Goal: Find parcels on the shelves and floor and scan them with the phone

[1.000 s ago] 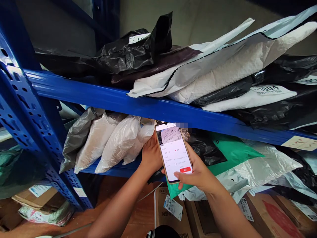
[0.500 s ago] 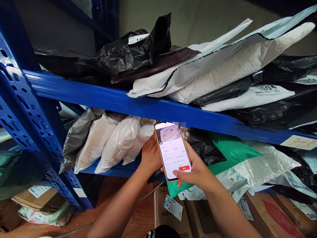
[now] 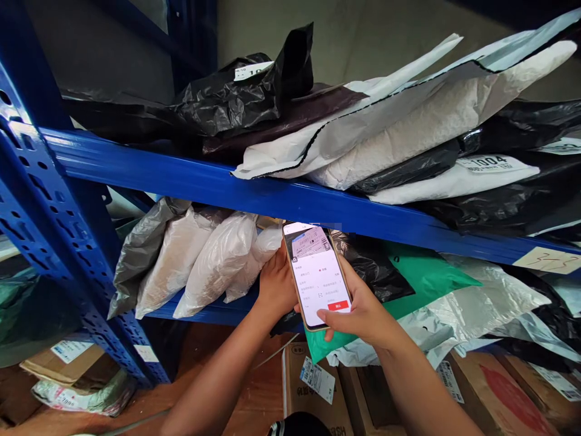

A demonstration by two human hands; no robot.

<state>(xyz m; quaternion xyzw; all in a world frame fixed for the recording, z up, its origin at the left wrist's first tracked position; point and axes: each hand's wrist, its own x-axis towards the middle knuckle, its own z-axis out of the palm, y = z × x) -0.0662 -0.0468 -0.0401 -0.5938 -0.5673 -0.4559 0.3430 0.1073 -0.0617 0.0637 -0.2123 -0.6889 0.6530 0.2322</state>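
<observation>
Both forearms are bare and rise from the bottom edge toward the middle. The left hand [image 3: 276,286] reaches forward, back of the hand turned to the camera, fingers curled and partly hidden. The right hand [image 3: 363,312] is closed in a grip, its thumb bent across the front.

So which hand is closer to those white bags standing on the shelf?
Left. The left hand rests against the rightmost of the white bags, behind the phone. The right hand is further right, holding the phone with its thumb on the screen.
</observation>
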